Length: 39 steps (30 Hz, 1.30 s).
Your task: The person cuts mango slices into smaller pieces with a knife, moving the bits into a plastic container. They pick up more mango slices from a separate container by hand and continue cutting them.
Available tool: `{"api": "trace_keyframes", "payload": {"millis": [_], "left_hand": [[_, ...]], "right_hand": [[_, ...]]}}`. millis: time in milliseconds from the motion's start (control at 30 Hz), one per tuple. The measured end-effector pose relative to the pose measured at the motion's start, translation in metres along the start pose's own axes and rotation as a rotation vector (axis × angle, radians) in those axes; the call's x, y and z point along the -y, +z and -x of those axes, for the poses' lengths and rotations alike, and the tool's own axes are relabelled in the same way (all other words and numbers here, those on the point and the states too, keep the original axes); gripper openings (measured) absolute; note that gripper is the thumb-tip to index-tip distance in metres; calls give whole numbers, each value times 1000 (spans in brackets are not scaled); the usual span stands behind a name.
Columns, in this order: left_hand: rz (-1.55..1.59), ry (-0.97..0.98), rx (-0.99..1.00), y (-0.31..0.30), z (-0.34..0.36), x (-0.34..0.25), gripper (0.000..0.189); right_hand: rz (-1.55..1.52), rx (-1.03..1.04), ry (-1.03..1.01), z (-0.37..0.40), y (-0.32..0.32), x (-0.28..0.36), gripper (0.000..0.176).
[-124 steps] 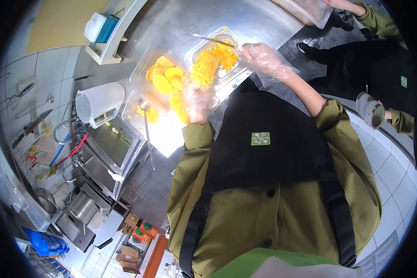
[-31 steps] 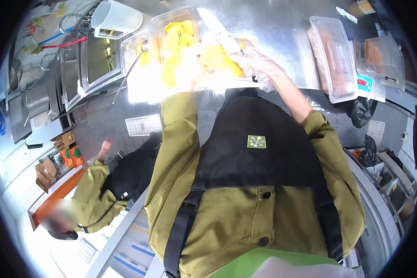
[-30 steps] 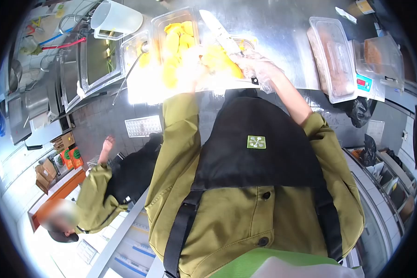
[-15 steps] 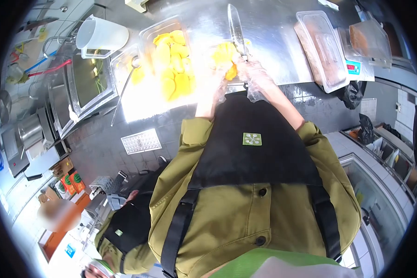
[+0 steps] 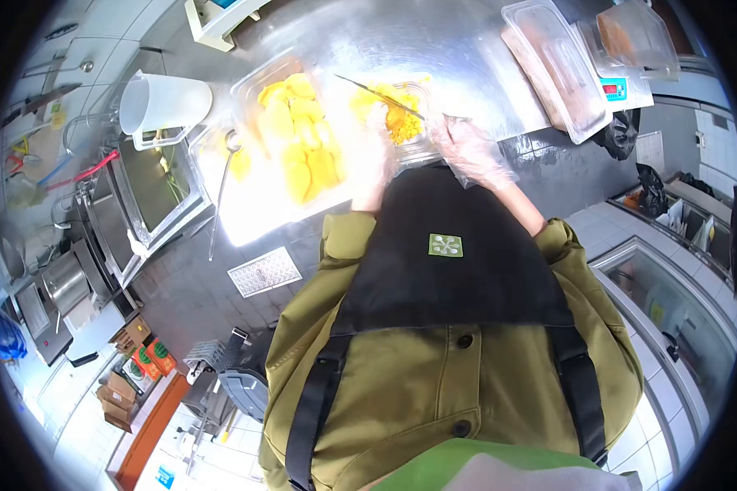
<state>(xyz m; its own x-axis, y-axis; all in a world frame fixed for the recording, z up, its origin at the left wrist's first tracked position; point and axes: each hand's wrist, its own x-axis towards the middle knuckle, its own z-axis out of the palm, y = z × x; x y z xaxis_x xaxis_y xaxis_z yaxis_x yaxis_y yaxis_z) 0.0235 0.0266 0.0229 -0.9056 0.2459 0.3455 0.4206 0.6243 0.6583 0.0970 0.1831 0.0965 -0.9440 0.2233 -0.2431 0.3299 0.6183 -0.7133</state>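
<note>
In a clear plastic glove, my right hand (image 5: 471, 151) is closed around a knife (image 5: 377, 93), its thin blade reaching left over a clear tub (image 5: 422, 149). Diced yellow mango (image 5: 404, 124) lies in that tub. My gloved left hand (image 5: 373, 151) grips a yellow mango piece (image 5: 365, 100) at the blade's left side. Glare washes out part of this hand. Left of it, a larger clear container (image 5: 241, 92) holds several peeled mango halves (image 5: 303, 135).
A long-handled ladle (image 5: 232, 143) lies over a small container at the steel table's left end, near a white pitcher (image 5: 168, 105). To the right are a lidded clear container (image 5: 557, 69) and a digital scale (image 5: 613, 89). A fridge (image 5: 659, 303) stands behind right.
The knife has swung from pointing away from me to lying leftward across the tub. My right hand has shifted right, and diced mango now shows. The view has turned; the co-worker is out of sight.
</note>
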Motion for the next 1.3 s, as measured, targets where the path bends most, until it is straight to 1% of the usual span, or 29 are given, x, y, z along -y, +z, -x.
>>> {"api": "trace_keyframes", "payload": {"millis": [33,67,100,133,167,233,367,433,467,533,567,633,667,733,767,833,867,933,967,1000,1033,1067,1100,1167,1233,1267,1300], "left_hand": [[-225,304,-75,2,4,0,33],[-222,307,-69,16,16,12,33],[183,-31,48,37,37,36,34],[584,-375,164,37,37,34,34],[705,-558,212,37,38,31,34],[720,-674,243,18,26,6,34],[625,-724,257,-3,6,-12,34],[569,-734,252,-7,1,-12,33],[567,-736,257,-3,4,-4,33],[175,-254,190,5,12,19,38],[168,-253,193,4,12,26,38],[234,-395,287,-2,12,31,40],[231,-391,300,-5,11,33,40],[563,-521,373,-6,9,37,65],[563,-521,382,-6,8,39,65],[478,-525,432,-9,6,41,64],[475,-528,441,-11,7,40,64],[484,-704,445,-16,8,32,44],[483,-705,459,-19,8,25,44],[466,-648,440,-24,5,14,51],[450,-591,418,-26,4,8,58],[451,-590,425,-23,5,11,58],[454,-590,447,-22,6,14,57],[455,-592,469,-22,8,20,56],[170,-245,395,-26,5,19,53],[171,-244,396,-24,6,23,53],[244,-247,389,-20,5,27,53]], "right_hand": [[-54,-9,55,0,1,2,48],[-57,-12,61,-3,5,-3,48],[-82,17,44,-9,13,-12,48],[-106,45,24,-12,14,-13,48],[-108,41,29,-12,13,-13,48],[35,31,49,-10,7,-2,48],[95,-47,24,-19,27,-19,48],[125,-77,-42,-26,31,-21,49],[123,-77,-37,-29,29,-25,49],[38,-84,40,-36,21,-24,52],[30,-83,41,-35,19,-22,52],[-88,-31,6,-25,13,-15,56],[-95,-36,17,-21,17,-16,56],[-64,5,-58,-15,23,-19,57],[-66,2,-49,-13,24,-21,57],[-71,85,61,-11,26,-16,52],[-75,85,69,-11,31,-20,52],[63,-68,-125,-9,41,-27,46],[59,-35,-74,-10,43,-29,46],[55,-3,-27,-13,43,-27,46],[131,-70,-100,-13,48,-31,43],[355,-288,-384,-13,64,-47,39],[304,-333,-360,-14,65,-44,36],[338,-242,-274,-17,62,-38,37],[326,-258,-268,-22,66,-34,38],[318,-276,-258,-24,67,-33,38],[319,-276,-255,-26,66,-31,38]]}}
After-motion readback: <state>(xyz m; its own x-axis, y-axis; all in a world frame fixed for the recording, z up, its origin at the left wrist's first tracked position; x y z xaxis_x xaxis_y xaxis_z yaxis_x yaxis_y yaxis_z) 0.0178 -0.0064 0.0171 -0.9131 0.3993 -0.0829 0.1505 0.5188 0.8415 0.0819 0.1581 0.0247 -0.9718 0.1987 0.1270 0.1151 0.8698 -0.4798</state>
